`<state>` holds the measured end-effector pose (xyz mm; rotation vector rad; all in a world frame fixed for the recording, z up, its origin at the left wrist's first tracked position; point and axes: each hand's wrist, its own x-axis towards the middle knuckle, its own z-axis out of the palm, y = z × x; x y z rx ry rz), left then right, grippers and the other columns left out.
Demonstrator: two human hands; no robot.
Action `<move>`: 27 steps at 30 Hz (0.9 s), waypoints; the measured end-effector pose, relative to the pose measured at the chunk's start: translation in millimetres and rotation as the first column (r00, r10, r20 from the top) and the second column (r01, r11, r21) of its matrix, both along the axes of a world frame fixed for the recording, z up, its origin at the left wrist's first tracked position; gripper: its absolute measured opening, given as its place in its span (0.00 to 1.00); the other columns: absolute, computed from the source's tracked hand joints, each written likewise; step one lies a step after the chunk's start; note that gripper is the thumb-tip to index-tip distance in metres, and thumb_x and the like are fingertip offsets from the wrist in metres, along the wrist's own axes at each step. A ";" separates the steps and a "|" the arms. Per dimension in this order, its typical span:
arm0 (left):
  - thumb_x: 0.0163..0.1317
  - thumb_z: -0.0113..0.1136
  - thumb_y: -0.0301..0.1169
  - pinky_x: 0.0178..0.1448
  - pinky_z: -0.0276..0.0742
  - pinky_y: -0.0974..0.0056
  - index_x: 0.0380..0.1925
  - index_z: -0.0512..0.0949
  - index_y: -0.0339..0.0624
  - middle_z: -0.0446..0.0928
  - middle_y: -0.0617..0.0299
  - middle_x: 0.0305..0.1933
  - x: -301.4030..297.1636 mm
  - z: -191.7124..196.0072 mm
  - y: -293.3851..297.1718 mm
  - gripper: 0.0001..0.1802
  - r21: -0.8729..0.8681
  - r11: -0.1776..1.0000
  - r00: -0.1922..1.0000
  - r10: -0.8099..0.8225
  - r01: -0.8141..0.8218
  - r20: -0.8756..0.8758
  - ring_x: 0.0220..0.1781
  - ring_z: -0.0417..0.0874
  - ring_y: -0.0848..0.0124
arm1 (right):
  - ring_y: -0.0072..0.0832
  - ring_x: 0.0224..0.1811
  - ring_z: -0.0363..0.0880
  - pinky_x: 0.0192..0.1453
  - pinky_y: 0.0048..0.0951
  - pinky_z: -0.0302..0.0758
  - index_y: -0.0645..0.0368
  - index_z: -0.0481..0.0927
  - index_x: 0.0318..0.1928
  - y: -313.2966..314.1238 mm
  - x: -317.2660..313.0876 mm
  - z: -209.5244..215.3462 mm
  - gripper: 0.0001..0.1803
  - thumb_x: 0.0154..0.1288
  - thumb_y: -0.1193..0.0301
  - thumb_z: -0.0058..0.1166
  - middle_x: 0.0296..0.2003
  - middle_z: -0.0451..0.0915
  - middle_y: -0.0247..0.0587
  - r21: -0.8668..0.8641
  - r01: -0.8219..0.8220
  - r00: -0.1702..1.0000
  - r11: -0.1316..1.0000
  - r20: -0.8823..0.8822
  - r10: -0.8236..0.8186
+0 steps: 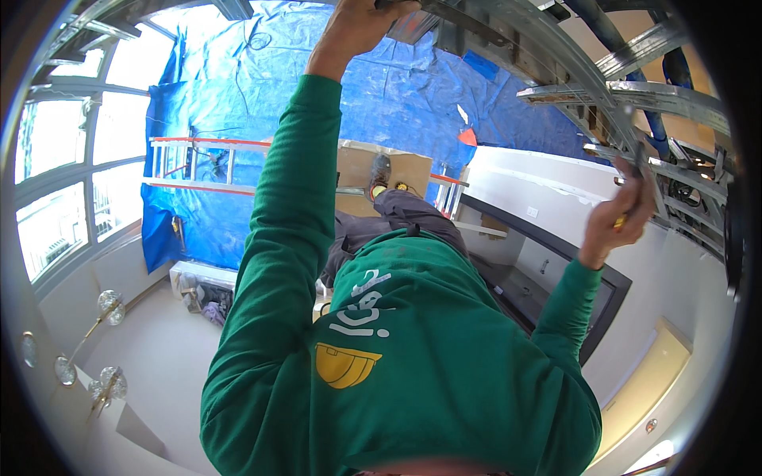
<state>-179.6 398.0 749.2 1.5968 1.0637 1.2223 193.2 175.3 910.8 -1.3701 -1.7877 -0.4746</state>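
Observation:
Raised to the upper edge, my left hand (pixel 357 30) has its fingers closed by the end of a metal framing channel (pixel 508 47). A small dark thing shows at those fingertips, cut off by the picture's edge, so its kind is unclear. My right hand (pixel 616 214), also lifted, is closed around a hand tool (pixel 638 159) with a narrow grey upper part and a bit of yellow at the grip. Its tip points up toward the metal studs (pixel 667 99), and whether it touches them I cannot tell.
Blue tarp (pixel 389 95) covers the floor ahead. A ladder (pixel 214 165) with orange-red rails lies across it. My shoe (pixel 379 173) is on a brown board (pixel 409 170). Dark-framed opening (pixel 611 305) at right; windows (pixel 51 147) and a globe light fixture (pixel 111 305) at left.

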 end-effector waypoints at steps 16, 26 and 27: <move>0.75 0.70 0.35 0.43 0.77 0.63 0.50 0.89 0.38 0.89 0.62 0.38 4.6 5.9 -2.1 0.12 0.035 0.999 0.996 -0.039 0.037 0.078 0.38 0.81 0.75 | 0.36 0.37 0.91 0.39 0.34 0.86 0.55 0.89 0.54 133.4 -137.1 -55.2 0.14 0.71 0.69 0.73 0.40 0.91 0.42 -0.289 -0.501 0.863 0.816 -0.094 0.496; 0.76 0.69 0.32 0.42 0.76 0.65 0.50 0.90 0.40 0.88 0.66 0.39 4.1 5.3 -1.1 0.09 0.057 0.997 0.993 -0.054 0.049 0.103 0.38 0.80 0.77 | 0.27 0.37 0.92 0.40 0.27 0.84 0.59 0.90 0.56 145.0 -144.7 -57.8 0.13 0.73 0.73 0.71 0.40 0.91 0.45 -0.318 -0.505 0.863 0.802 -0.162 0.479; 0.76 0.69 0.32 0.42 0.76 0.65 0.50 0.89 0.41 0.88 0.65 0.39 3.8 4.4 -0.3 0.09 0.076 0.995 0.992 -0.065 0.058 0.106 0.38 0.80 0.77 | 0.27 0.37 0.92 0.41 0.27 0.84 0.58 0.91 0.55 146.0 -145.6 -58.4 0.12 0.73 0.73 0.71 0.40 0.92 0.45 -0.322 -0.504 0.864 0.801 -0.175 0.473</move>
